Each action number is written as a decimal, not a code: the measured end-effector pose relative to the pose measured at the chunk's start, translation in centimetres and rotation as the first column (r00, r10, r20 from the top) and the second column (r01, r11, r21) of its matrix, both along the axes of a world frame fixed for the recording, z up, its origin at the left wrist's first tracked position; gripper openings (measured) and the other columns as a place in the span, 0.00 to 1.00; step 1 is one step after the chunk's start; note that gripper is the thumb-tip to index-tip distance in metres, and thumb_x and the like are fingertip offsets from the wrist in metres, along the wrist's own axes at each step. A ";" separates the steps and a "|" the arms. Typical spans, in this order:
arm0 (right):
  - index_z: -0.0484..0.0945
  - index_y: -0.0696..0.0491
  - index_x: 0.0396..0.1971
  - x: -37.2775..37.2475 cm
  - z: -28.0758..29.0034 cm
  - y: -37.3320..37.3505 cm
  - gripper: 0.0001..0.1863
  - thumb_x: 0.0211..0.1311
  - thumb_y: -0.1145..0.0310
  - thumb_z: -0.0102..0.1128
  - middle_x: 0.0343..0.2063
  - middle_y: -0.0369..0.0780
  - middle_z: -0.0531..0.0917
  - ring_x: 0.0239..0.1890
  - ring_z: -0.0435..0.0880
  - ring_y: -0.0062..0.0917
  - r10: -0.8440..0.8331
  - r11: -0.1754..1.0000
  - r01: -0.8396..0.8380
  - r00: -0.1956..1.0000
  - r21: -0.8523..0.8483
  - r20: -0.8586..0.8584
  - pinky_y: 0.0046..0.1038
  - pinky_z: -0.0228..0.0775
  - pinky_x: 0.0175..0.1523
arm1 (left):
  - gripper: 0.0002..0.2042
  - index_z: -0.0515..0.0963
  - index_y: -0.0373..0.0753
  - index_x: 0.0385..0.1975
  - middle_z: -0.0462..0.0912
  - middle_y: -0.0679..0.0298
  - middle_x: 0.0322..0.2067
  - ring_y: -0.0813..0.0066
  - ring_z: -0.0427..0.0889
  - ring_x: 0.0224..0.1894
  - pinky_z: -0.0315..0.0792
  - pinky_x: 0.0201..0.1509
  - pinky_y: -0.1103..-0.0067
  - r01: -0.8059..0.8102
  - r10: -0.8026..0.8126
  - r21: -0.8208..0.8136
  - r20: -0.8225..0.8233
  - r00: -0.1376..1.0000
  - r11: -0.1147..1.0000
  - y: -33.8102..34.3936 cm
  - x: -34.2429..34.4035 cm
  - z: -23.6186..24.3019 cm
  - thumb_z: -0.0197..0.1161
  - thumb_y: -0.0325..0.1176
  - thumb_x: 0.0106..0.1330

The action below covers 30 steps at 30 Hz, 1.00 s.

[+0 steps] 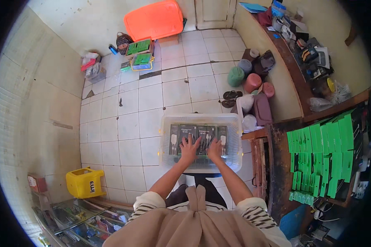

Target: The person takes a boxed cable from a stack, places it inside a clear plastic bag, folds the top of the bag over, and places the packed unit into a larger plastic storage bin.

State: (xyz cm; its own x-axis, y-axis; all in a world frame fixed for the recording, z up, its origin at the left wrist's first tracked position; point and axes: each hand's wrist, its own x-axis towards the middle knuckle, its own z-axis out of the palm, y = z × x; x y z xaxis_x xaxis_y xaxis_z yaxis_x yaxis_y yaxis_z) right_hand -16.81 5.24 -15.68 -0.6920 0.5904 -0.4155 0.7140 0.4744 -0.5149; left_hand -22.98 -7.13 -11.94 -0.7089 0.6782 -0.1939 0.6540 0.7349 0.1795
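Note:
A translucent plastic tub stands right in front of me. Inside it, flat black boxes printed with pictures of white chargers and cables lie side by side in a row. My left hand rests on the boxes left of the middle, fingers spread. Beside it, my right hand lies on the boxes toward the right, its fingers also stretched out. Neither hand is wrapped around a box. What lies beneath the top row is mostly hidden.
Many green boxes are stacked on the wooden counter at right. A yellow plastic stool stands at left above a glass display case. Colored canisters and sandals sit beyond the tub. An orange lid leans against the far wall.

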 end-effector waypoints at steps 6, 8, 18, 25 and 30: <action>0.59 0.60 0.45 -0.5 1.4 -0.4 0.32 0.41 0.68 0.66 0.44 0.56 0.65 0.46 0.70 0.50 0.077 0.989 -0.085 0.995 0.121 0.068 0.41 0.67 0.48 | 0.43 0.53 0.63 0.60 0.50 0.48 0.60 0.39 0.54 0.58 0.65 0.45 0.48 0.019 -0.028 -0.098 -0.098 0.995 0.995 -0.6 0.1 -1.7 0.69 0.37 0.41; 0.57 0.61 0.49 -0.1 1.3 0.2 0.35 0.43 0.64 0.65 0.47 0.59 0.63 0.46 0.70 0.53 0.084 0.996 -0.085 0.995 0.010 0.052 0.42 0.66 0.50 | 0.40 0.54 0.63 0.59 0.51 0.47 0.60 0.40 0.54 0.58 0.65 0.45 0.49 0.037 -0.043 -0.084 -0.074 0.996 0.996 -0.9 0.2 -1.8 0.67 0.37 0.43; 0.70 0.54 0.46 6.6 13.5 1.0 0.17 0.55 0.73 0.53 0.44 0.46 0.72 0.40 0.77 0.34 -0.080 0.996 0.046 0.784 -0.071 -0.615 0.32 0.70 0.45 | 0.29 0.64 0.41 0.53 0.62 0.48 0.52 0.43 0.60 0.54 0.55 0.57 0.55 0.100 -0.153 0.300 0.159 0.975 0.949 -0.8 -2.4 0.7 0.64 0.39 0.49; 0.75 0.55 0.37 21.7 17.9 -5.2 0.08 0.57 0.74 0.51 0.33 0.43 0.79 0.34 0.80 0.29 -0.343 0.853 0.521 0.588 0.019 -0.733 0.28 0.72 0.38 | 0.15 0.70 0.37 0.42 0.72 0.53 0.41 0.55 0.69 0.47 0.59 0.54 0.67 0.114 -0.605 0.860 0.250 0.756 0.498 3.2 8.4 9.2 0.58 0.33 0.55; 0.75 0.57 0.36 30.0 17.8 -5.9 0.07 0.58 0.75 0.50 0.31 0.40 0.80 0.33 0.80 0.22 -0.516 0.699 0.714 0.469 -0.036 -0.717 0.24 0.71 0.37 | 0.12 0.71 0.36 0.41 0.73 0.55 0.38 0.59 0.71 0.44 0.66 0.46 0.72 0.144 -0.820 0.909 0.272 0.504 0.390 6.0 18.2 12.7 0.56 0.30 0.58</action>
